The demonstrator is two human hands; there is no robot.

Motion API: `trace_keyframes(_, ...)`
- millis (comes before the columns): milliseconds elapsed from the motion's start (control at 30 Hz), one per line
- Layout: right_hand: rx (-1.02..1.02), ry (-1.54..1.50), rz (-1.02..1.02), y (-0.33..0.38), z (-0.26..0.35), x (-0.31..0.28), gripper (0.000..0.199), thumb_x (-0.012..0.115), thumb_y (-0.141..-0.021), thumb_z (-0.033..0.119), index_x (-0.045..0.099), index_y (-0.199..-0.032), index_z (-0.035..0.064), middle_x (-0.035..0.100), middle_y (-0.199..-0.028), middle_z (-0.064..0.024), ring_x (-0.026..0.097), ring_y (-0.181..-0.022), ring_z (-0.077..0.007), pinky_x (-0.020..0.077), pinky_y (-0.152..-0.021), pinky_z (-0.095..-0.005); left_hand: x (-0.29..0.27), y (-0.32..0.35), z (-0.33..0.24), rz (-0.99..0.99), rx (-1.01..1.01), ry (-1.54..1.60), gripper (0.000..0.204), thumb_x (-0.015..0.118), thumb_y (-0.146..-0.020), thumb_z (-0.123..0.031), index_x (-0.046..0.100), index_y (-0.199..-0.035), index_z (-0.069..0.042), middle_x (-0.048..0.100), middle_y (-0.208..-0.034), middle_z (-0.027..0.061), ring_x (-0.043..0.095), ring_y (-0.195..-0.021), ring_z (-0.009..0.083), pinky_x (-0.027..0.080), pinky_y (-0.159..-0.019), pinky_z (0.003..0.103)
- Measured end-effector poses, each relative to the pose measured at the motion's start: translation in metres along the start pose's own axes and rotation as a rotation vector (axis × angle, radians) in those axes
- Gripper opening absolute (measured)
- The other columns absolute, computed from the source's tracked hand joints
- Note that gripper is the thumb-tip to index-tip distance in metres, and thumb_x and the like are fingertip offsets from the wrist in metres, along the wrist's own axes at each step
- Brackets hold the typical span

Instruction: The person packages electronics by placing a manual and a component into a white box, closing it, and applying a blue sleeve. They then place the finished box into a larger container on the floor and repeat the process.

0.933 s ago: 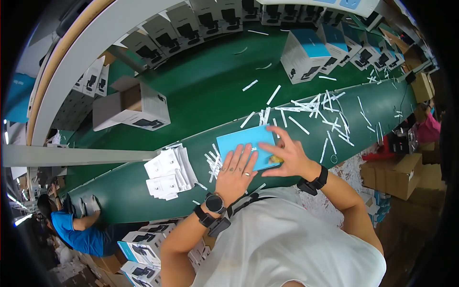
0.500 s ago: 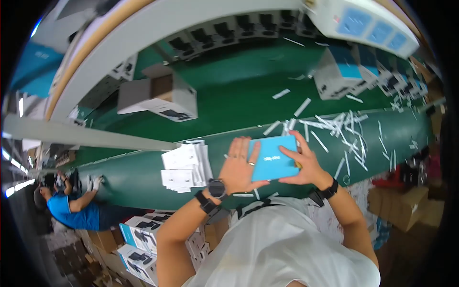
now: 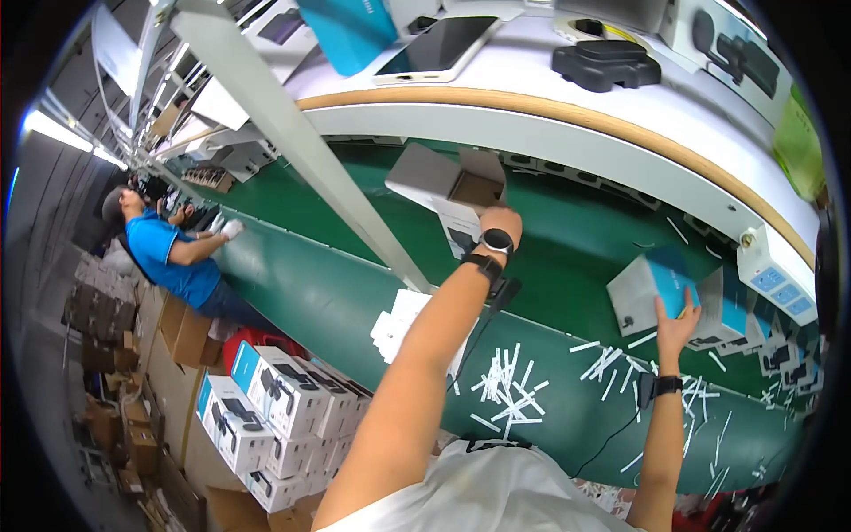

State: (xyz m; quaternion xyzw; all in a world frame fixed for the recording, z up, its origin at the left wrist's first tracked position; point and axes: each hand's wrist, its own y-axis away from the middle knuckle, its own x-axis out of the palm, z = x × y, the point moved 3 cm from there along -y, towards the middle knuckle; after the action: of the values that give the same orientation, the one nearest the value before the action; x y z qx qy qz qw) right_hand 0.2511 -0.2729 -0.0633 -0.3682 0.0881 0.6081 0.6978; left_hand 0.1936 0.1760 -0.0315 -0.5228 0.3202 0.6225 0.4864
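My left hand [image 3: 502, 223] is closed at the near right edge of an open white carton [image 3: 461, 226], its fingertips hidden by the hand. The carton stands on the green surface, flaps up, brown cardboard inside. To the right, my right hand [image 3: 677, 328] has thumb and fingers around what looks like a flat blue box [image 3: 673, 288]. That blue merges with the blue side of a white box [image 3: 628, 297] just behind, so its outline is hard to make out. A stack of white printed pieces [image 3: 399, 332] lies partly behind my left forearm.
White paper strips [image 3: 510, 390] litter the green bench. More blue-and-white boxes [image 3: 722, 310] line up at the right. A slanted metal post [image 3: 310, 160] and a shelf [image 3: 567, 120] with a phone [image 3: 439, 49] rise beyond. Left are stacked boxes [image 3: 288, 399] and a co-worker [image 3: 182, 257].
My hands have parted from around the flat blue box: the left reached forward to the open carton, the right swung out to the right. The view has shifted, showing more shelf and the co-worker larger.
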Motion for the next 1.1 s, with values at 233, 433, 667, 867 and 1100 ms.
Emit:
trace_keyframes(233, 0.016, 0.352, -0.009, -0.025, 0.0, -0.029, 0.071, 0.081, -0.08, 0.041, 0.057, -0.137, 0.007, 0.042, -0.145, -0.035, 0.046, -0.133, -0.0481, 0.0384, -0.112, -0.0465, -0.003, -0.001, 0.011, 0.163, -0.26, 0.109, 0.025, 0.057, -0.091, -0.02, 0.074, -0.107, -0.012, 0.069, -0.113, 0.0109, 0.065, -0.105, 0.0295, 0.053, -0.073, 0.043)
trace_keyframes(433, 0.042, -0.076, 0.203, 0.107, -0.009, -0.072, 0.045, 0.075, -0.081, 0.005, 0.061, -0.124, -0.0022, 0.065, -0.124, -0.0161, 0.059, -0.122, -0.0294, 0.0413, -0.108, -0.0391, -0.042, 0.107, -0.035, -0.109, 0.234, 0.044, 0.023, 0.061, -0.084, -0.011, 0.072, -0.104, -0.006, 0.056, -0.131, 0.0136, 0.055, -0.122, 0.0325, 0.054, -0.091, 0.042)
trace_keyframes(667, 0.145, -0.587, 0.321, 0.201, 0.077, -0.045, 0.076, 0.077, -0.076, 0.009, 0.045, -0.144, -0.0023, 0.054, -0.138, -0.0127, 0.056, -0.11, -0.0167, 0.0471, -0.09, -0.0298, -0.09, 0.268, -0.105, -0.057, 0.706, 0.677, 0.021, 0.065, -0.084, -0.01, 0.069, -0.103, -0.002, 0.058, -0.136, 0.0117, 0.058, -0.126, 0.0282, 0.056, -0.089, 0.035)
trace_keyframes(867, 0.518, -0.54, 0.381, 0.205, 0.073, -0.044, 0.05, 0.066, -0.089, 0.011, 0.049, -0.134, -0.0035, 0.06, -0.115, -0.0096, 0.058, -0.102, -0.0177, 0.0489, -0.091, -0.034, -0.086, 0.31, -0.034, -0.332, 0.225, 1.093, 0.015, 0.07, -0.083, -0.006, 0.07, -0.097, -0.005, 0.072, -0.097, 0.0116, 0.07, -0.085, 0.032, 0.058, -0.073, 0.038)
trace_keyframes(1100, 0.721, -0.599, 0.389, 0.216, 0.089, -0.055, 0.051, 0.067, -0.088, 0.01, 0.05, -0.134, -0.0017, 0.063, -0.113, -0.0075, 0.06, -0.09, -0.0135, 0.0502, -0.081, -0.0289, 0.081, 0.355, 0.113, 0.296, -0.193, 0.05, 0.084, 0.072, -0.074, -0.01, 0.039, -0.151, -0.008, 0.038, -0.153, 0.027, 0.036, -0.142, 0.0458, 0.04, -0.113, 0.048)
